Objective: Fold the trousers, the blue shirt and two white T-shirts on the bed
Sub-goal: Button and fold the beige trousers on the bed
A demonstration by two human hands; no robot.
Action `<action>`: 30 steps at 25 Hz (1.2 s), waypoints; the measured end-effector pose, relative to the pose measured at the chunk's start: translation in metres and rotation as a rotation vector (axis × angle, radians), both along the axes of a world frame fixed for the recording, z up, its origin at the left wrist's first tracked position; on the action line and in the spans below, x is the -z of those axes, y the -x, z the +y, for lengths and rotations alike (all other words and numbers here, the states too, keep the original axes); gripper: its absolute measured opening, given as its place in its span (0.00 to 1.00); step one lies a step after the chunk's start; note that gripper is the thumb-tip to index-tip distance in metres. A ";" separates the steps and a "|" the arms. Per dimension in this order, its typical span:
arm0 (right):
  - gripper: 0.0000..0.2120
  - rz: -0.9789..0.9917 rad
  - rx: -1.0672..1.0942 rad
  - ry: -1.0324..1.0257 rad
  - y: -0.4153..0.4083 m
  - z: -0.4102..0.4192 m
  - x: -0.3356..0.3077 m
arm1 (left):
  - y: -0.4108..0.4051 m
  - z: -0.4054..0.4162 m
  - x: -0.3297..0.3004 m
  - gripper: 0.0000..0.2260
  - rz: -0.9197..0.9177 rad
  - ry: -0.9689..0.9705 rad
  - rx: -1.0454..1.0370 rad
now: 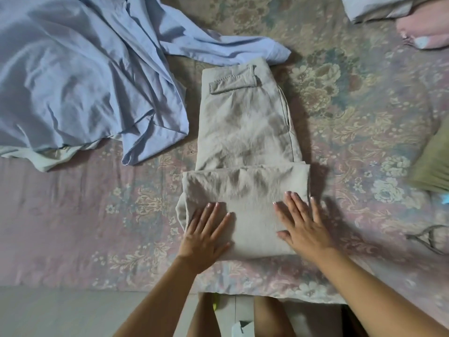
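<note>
Both hands, left hand (pixel 206 235) and right hand (pixel 302 226), press flat with straight fingers on the partly folded beige trousers (pixel 245 147) near the bed (pixel 73 215) front edge; next, probably another fold toward the waistband.

I see the beige trousers (pixel 245 132) lying on the floral bed (pixel 97 215), their near end folded over. My left hand (pixel 204 237) and right hand (pixel 301 224) press flat on that fold, fingers straight. The crumpled blue shirt (pixel 80 74) lies just left, one sleeve touching the trousers' far end.
</note>
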State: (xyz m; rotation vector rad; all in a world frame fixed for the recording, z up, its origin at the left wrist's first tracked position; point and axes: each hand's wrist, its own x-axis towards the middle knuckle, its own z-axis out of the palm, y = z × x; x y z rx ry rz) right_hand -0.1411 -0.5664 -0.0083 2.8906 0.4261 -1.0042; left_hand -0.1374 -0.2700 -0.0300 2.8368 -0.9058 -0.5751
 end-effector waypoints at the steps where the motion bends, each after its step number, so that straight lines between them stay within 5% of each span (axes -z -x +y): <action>1: 0.37 -0.005 -0.074 -0.041 0.013 0.005 0.000 | 0.010 -0.001 -0.006 0.34 0.013 0.004 0.013; 4: 0.43 0.105 -0.276 -0.082 0.030 -0.004 0.000 | 0.021 0.010 -0.010 0.40 0.035 -0.009 0.132; 8: 0.46 0.140 -0.165 -0.117 0.008 -0.015 -0.010 | -0.001 0.010 -0.024 0.37 0.099 -0.096 0.191; 11: 0.39 0.422 -0.166 -0.186 -0.010 -0.011 -0.041 | -0.015 -0.003 -0.069 0.33 0.189 -0.170 0.248; 15: 0.24 0.926 -0.003 -0.215 -0.011 -0.017 -0.092 | -0.024 -0.011 -0.128 0.23 1.018 -0.207 0.233; 18: 0.13 1.116 0.036 -0.175 -0.065 -0.022 -0.140 | -0.067 0.000 -0.161 0.12 1.212 -0.020 0.085; 20: 0.16 0.963 0.176 -0.317 -0.127 -0.031 -0.155 | -0.115 0.018 -0.157 0.10 1.098 0.201 -0.188; 23: 0.22 0.273 0.889 -0.845 -0.190 -0.031 -0.141 | -0.161 0.035 -0.126 0.17 0.784 0.834 -1.115; 24: 0.27 0.074 1.070 -0.876 -0.194 -0.028 -0.126 | -0.159 0.032 -0.110 0.20 0.638 0.903 -1.346; 27: 0.27 0.096 1.296 -0.611 -0.164 -0.006 -0.064 | -0.135 0.006 -0.073 0.24 0.463 0.647 -1.564; 30: 0.13 0.042 1.334 -0.713 -0.146 0.006 -0.036 | -0.131 -0.007 -0.054 0.16 0.490 0.644 -1.578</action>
